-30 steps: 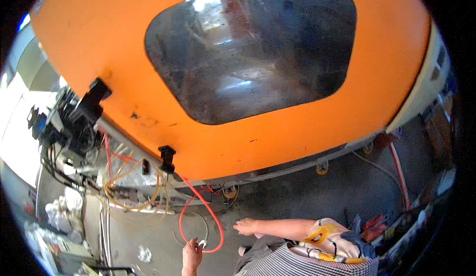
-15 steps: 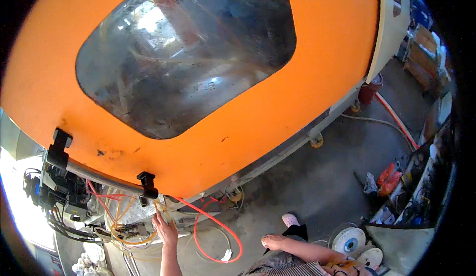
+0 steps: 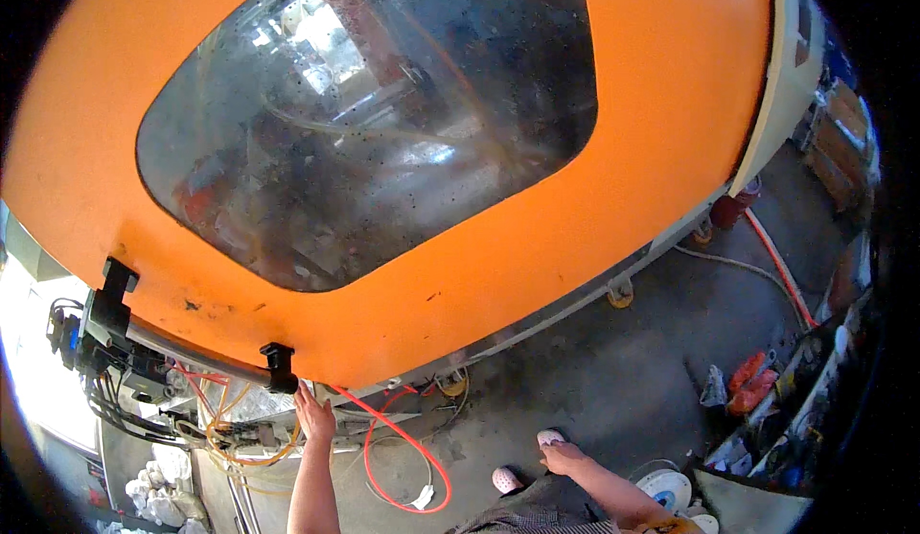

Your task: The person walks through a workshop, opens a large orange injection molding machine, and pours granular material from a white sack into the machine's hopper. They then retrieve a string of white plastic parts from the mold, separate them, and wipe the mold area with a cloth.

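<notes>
A large orange machine door [image 3: 498,275] with a dark, smudged window [image 3: 383,122] fills the upper view. Along its lower left edge runs a bar handle [image 3: 196,354] on two black brackets. My left hand [image 3: 314,413] reaches up with fingers stretched out, its tips at the door's lower edge beside the right bracket [image 3: 278,367]. Whether they touch the door cannot be made out. Low over the floor, my right hand [image 3: 563,456] hangs away from the machine near my pink shoes; its fingers run together and their grip is unclear.
A red hose [image 3: 436,462] loops down right of my left hand. Yellowish tubes [image 3: 251,457] and black cables [image 3: 125,419] crowd the machine parts at left. White spools [image 3: 666,488] stand at lower right, near a bin of clutter [image 3: 786,429]. A dark red bucket [image 3: 730,210] sits farther back.
My left hand has risen slightly toward the door edge by the right bracket. My right hand has shifted right. The view has moved a little, and both pink shoes now show.
</notes>
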The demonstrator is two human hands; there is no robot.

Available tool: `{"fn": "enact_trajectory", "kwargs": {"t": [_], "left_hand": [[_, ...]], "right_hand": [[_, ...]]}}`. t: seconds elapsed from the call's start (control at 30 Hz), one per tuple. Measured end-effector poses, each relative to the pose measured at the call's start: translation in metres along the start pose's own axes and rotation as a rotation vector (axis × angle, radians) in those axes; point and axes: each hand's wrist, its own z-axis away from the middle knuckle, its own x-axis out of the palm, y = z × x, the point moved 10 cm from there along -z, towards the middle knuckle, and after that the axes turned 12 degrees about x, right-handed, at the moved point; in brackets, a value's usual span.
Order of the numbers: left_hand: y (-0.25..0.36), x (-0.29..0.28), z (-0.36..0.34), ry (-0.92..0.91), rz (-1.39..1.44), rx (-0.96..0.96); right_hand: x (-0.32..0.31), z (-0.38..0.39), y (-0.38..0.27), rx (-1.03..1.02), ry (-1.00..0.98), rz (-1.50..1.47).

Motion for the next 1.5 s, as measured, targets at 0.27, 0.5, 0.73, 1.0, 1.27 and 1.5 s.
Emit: {"fn": "enact_trajectory", "kwargs": {"t": [0.27,0.5,0.73,1.0,1.27,1.5], "left_hand": [[0.011,-0.018,-0.008,-0.068,-0.102,-0.155],[-0.001,-0.014,-0.012,-0.138,-0.177,-0.138],[0.003,-0.016,-0.02,-0.104,-0.291,-0.04],[0.007,-0.017,-0.018,-0.125,-0.297,-0.07],[-0.003,-0.017,-0.014,-0.178,-0.127,-0.187],[-0.027,-0.006,-0.023,-0.007,-0.13,-0.022]], "right_hand": [[0.011,-0.003,0.002,0.007,0.0,0.004],[0.049,-0.016,-0.009,-0.153,0.099,-0.027],[0.029,-0.016,-0.004,-0.085,-0.003,-0.067],[0.012,-0.016,0.001,0.042,-0.124,-0.012],[0.035,-0.025,0.005,0.038,-0.13,-0.002],[0.021,-0.015,0.004,0.088,-0.148,0.001]]}}
